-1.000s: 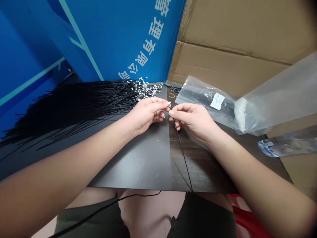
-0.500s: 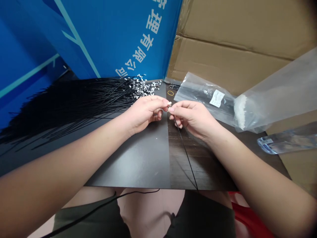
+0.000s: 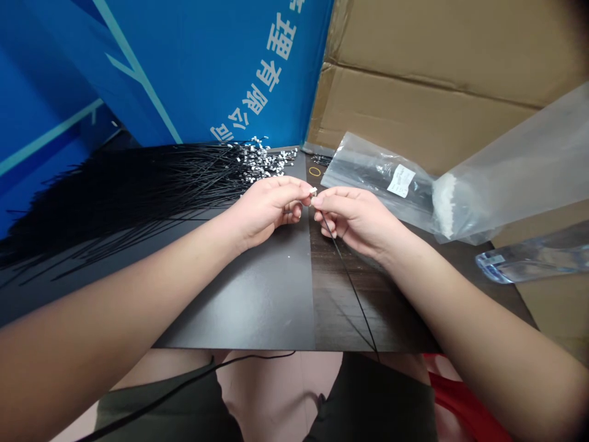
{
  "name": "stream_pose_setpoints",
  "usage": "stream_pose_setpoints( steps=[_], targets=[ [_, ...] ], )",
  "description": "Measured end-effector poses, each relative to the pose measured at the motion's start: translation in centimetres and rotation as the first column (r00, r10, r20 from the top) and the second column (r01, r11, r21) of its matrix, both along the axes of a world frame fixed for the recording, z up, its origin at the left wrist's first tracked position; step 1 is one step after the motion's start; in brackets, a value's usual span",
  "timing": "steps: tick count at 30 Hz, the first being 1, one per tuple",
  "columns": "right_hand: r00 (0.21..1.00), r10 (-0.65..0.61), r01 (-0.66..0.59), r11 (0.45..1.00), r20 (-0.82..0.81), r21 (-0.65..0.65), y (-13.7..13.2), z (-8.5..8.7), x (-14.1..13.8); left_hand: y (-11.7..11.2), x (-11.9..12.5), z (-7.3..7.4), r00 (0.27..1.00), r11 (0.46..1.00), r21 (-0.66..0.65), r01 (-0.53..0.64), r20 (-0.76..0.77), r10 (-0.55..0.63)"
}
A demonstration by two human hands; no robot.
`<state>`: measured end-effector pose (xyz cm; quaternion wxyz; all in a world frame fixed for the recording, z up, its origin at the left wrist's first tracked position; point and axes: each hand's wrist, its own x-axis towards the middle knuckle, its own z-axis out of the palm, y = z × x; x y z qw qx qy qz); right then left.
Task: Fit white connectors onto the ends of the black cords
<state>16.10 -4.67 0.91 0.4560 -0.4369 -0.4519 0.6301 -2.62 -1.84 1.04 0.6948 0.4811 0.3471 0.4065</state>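
While your left hand (image 3: 276,201) pinches the small white connector (image 3: 313,191) and your right hand (image 3: 352,215) pinches the black wire (image 3: 352,283) beside it — above the far half of the table (image 3: 234,313) — a loose grip could drop either, and the wire, running past the near edge, could snag

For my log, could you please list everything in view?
Wires with white connectors: many, black, left
Held wire: one, black, centre right
Held connector: one, white, centre
Ring: one, yellow, far centre
Plastic bags: several, clear, right
Label: one, white, on bag
Lettered panel: one, blue, back left
Cardboard: count unclear, brown, back right
Table: one, dark, centre
Cord: one, black, lower left
Unidentified item: one, red, lower right
Shorts: one pair, dark, bottom
Left hand: one, bare, centre left
Right hand: one, bare, centre right
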Motion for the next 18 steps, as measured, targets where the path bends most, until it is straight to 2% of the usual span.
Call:
stream_pose_setpoints(
  steps=[8, 18],
  targets=[
    [1.0, -0.005, 0.005, 1.0, -0.022, 0.003, 0.0, 0.04, -0.08, 0.0, 0.0, -0.21, 0.998, 0.99, 0.131, -0.048, -0.03, 0.052],
    [0.999, -0.004, 0.006, 0.999, -0.033, 0.042, -0.12, -0.12, -0.33, -0.57, 0.59, -0.04, 0.984, 0.968, 0.203, -0.15, -0.061, 0.165]
  ],
)
